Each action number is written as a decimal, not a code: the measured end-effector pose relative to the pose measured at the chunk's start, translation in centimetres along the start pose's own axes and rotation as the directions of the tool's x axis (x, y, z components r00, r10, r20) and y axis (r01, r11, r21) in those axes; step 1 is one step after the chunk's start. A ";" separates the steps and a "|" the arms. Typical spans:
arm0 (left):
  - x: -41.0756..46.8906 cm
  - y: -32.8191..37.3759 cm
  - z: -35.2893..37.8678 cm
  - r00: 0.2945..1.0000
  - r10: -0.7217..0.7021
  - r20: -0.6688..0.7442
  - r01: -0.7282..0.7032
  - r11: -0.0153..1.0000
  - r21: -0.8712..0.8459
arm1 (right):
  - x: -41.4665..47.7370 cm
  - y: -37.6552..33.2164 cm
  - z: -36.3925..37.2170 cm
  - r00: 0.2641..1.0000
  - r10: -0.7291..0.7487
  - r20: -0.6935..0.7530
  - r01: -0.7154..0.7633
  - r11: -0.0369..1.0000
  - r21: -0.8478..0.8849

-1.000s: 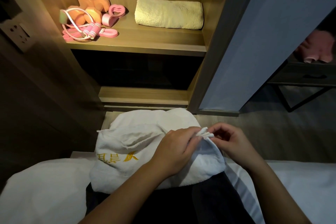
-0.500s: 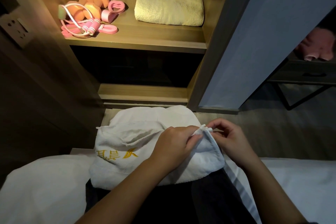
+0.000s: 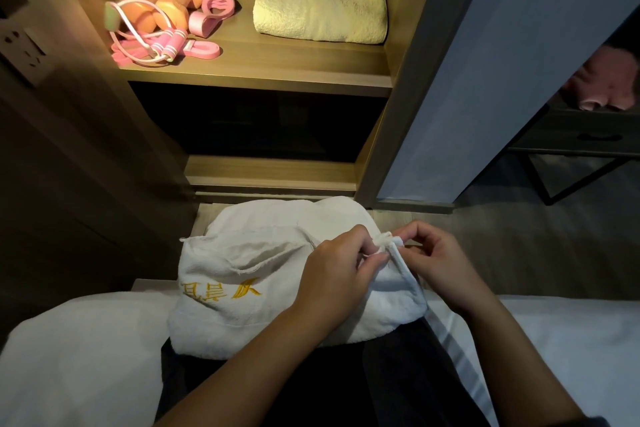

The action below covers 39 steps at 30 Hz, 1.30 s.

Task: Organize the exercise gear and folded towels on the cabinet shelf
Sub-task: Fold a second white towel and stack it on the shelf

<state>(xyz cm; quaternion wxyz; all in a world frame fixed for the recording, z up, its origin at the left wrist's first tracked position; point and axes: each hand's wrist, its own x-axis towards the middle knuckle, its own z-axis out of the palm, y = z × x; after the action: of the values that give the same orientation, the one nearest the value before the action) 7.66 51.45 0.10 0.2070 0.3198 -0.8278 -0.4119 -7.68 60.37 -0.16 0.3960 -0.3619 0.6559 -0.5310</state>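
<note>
A white towel (image 3: 249, 274) with yellow embroidery lies on my lap, partly folded. My left hand (image 3: 339, 274) and my right hand (image 3: 436, 267) both pinch its right corner, fingertips almost touching. On the lit wooden cabinet shelf (image 3: 277, 59) a rolled pale yellow towel (image 3: 320, 12) lies at the right. At the shelf's left sits the exercise gear: orange dumbbells (image 3: 166, 0), a pink hand gripper (image 3: 213, 12) and a pink-and-white jump rope (image 3: 152, 45) in a loose pile.
A grey cabinet door (image 3: 485, 73) stands open to the right of the shelf. White bedding (image 3: 76, 357) lies at both sides of my lap. A dark side table (image 3: 588, 135) carrying a pink cloth (image 3: 602, 80) is at the far right. A wall socket (image 3: 20, 48) is on the left.
Both hands have kept hold of the towel's right corner, shifting it slightly up and drawing the edge tighter. The view has tilted a little, so the shelf sits higher in frame.
</note>
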 end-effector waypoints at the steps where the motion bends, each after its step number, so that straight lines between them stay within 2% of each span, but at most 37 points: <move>1: 0.0 0.0 0.0 1.000 -0.011 -0.007 0.011 1.000 0.005 | -0.1 -0.1 -0.1 1.000 0.008 0.016 -0.008 1.000 0.013; 6: 0.4 -0.5 0.0 1.000 -0.006 -0.008 0.006 1.000 -0.004 | -0.3 -0.4 -0.5 0.996 0.055 0.071 -0.059 0.997 0.044; 10: 1.0 -1.3 -1.1 0.991 -0.030 0.129 0.035 0.999 -0.041 | 0.1 -0.1 -0.7 0.985 0.142 0.097 -0.146 0.989 0.034; 13: 1.0 -2.2 -2.9 0.986 0.038 0.163 -0.050 0.996 0.075 | 0.5 0.1 -0.5 0.975 0.184 0.122 -0.181 0.983 -0.031; 15: 0.7 -3.2 -5.1 0.983 0.117 0.139 -0.142 0.971 0.192 | 0.7 0.1 -0.3 0.972 0.203 0.122 -0.195 0.978 -0.077; 17: 0.2 -4.5 -7.7 0.984 0.133 0.114 -0.162 0.940 0.299 | 1.0 0.1 -0.1 0.970 0.212 0.121 -0.201 0.974 -0.102; 20: -1.0 -6.3 -11.3 0.992 0.047 0.120 -0.093 0.906 0.414 | 1.4 0.1 0.1 0.970 0.212 0.123 -0.197 0.973 -0.124; 26: -2.5 -7.4 -14.8 0.999 -0.040 0.027 0.023 0.890 0.455 | 2.0 0.4 -0.2 0.968 0.199 0.155 -0.175 0.972 -0.157; 31: -2.7 -8.1 -16.4 0.974 -0.184 0.134 0.074 0.813 0.578 | 2.2 1.1 -0.8 0.976 0.189 0.106 -0.165 0.966 -0.201; 37: -2.6 -9.0 -19.4 0.940 -0.046 0.339 -0.162 0.813 0.559 | 2.2 1.6 -1.2 0.976 0.200 0.088 -0.176 0.958 -0.225; 39: -2.2 -9.3 -20.2 0.913 0.002 0.408 -0.263 0.768 0.584 | 2.2 1.6 -1.2 0.976 0.202 0.085 -0.178 0.958 -0.226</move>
<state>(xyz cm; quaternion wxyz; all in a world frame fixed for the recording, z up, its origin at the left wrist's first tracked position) 24.81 37.60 3.96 -0.0485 0.2226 -0.9620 -0.1507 -9.75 59.16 -1.92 0.4380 -0.3661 0.7195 -0.3956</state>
